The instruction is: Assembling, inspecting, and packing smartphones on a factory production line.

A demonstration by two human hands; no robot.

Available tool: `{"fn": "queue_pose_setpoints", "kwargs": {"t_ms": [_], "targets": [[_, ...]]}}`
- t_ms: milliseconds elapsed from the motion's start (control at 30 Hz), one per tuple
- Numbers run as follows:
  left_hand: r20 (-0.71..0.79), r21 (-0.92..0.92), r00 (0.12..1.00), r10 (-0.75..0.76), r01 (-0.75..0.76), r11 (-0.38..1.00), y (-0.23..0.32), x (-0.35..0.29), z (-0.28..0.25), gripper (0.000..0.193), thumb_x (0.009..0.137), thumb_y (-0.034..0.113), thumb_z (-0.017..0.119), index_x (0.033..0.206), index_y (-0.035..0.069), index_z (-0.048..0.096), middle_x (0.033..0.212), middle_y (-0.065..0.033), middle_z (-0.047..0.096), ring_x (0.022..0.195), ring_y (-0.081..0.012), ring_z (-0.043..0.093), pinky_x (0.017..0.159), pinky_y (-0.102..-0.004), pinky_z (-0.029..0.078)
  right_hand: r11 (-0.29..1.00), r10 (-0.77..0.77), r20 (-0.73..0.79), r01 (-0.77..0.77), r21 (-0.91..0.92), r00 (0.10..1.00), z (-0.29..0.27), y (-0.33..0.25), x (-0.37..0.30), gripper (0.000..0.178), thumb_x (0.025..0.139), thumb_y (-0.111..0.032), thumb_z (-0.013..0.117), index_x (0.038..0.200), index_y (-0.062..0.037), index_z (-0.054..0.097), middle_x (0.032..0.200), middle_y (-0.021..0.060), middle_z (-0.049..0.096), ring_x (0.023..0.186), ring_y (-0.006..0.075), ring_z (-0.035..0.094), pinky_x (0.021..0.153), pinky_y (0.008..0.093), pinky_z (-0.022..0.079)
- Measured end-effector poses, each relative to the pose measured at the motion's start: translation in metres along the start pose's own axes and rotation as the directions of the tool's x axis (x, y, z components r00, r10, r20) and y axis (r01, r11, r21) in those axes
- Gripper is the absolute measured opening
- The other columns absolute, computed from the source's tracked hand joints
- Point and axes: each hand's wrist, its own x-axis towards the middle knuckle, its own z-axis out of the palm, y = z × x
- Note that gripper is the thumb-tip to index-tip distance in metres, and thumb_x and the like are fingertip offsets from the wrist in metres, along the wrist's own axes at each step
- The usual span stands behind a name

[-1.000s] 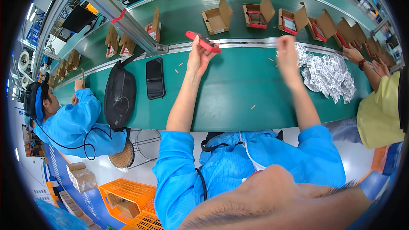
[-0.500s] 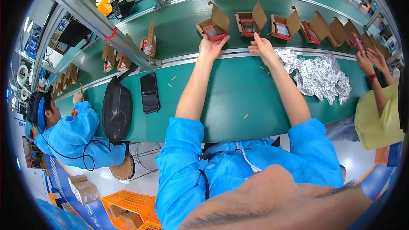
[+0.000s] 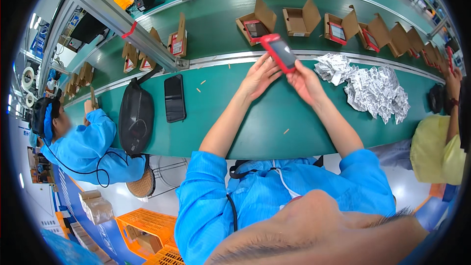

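Observation:
My right hand [image 3: 305, 84] is closed round the lower end of a red handheld device [image 3: 281, 54] with a dark screen, tilted above the near edge of the belt. Beside it, my left hand [image 3: 261, 77] has its fingers stretched out towards the device; whether they touch it I cannot tell. Beyond the hands lies an open cardboard box [image 3: 267, 14] with another red device [image 3: 256, 30] in it. To its right, a second open cardboard box [image 3: 297, 27] shows bare brown cardboard inside.
Further right stand several open boxes, some with red devices [image 3: 337, 32]. A heap of folded white leaflets [image 3: 375, 91] lies on the green table [image 3: 274, 127]. At left are a black phone [image 3: 174, 98] and a black pouch [image 3: 136, 118]. Co-workers sit at both sides.
The red device has come out of the second box and up into my right hand. My left hand has let go of the first box's device and moved right and nearer.

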Motion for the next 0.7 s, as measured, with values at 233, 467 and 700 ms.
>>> {"fn": "queue_pose_setpoints", "kwargs": {"t_ms": [233, 467, 700], "targets": [[0.179, -0.102, 0.982, 0.055, -0.037, 0.994, -0.002, -0.012, -0.006, 0.058, 0.083, 0.031, 0.065, 0.128, 0.004, 0.041, 0.124, -0.0116, 0.050, 0.117, -0.0236, 0.048, 0.100, -0.0395, 0.038, 0.976, 0.188, 0.151, -0.202, 0.083, 0.971, -0.005, 0.030, -0.017, 0.026, 0.095, -0.024, 0.048, 0.108, -0.0029, 0.052, 0.090, 0.0072, 0.059, 0.075, 0.0144, 0.057, 0.067, 0.0245, 0.050], [0.183, -0.145, 0.983, 0.025, 0.002, 0.989, -0.007, -0.014, -0.009, 0.059, 0.080, 0.025, 0.067, 0.127, 0.000, 0.041, 0.123, -0.0118, 0.051, 0.115, -0.0237, 0.049, 0.101, -0.0394, 0.038, 0.938, 0.257, 0.167, -0.287, 0.192, 0.952, -0.007, 0.038, -0.021, 0.022, 0.096, -0.024, 0.045, 0.107, -0.0056, 0.052, 0.092, 0.0070, 0.057, 0.076, 0.0153, 0.056, 0.070, 0.0262, 0.049], [0.222, -0.161, 0.975, 0.020, 0.016, 0.987, -0.006, -0.011, -0.013, 0.063, 0.078, 0.024, 0.067, 0.129, 0.000, 0.038, 0.124, -0.0132, 0.050, 0.116, -0.0251, 0.049, 0.101, -0.0403, 0.038, 0.938, 0.261, 0.180, -0.293, 0.187, 0.949, -0.008, 0.040, -0.021, 0.023, 0.096, -0.024, 0.044, 0.109, -0.0070, 0.051, 0.094, 0.0075, 0.057, 0.077, 0.0156, 0.056, 0.070, 0.0263, 0.049]]}}
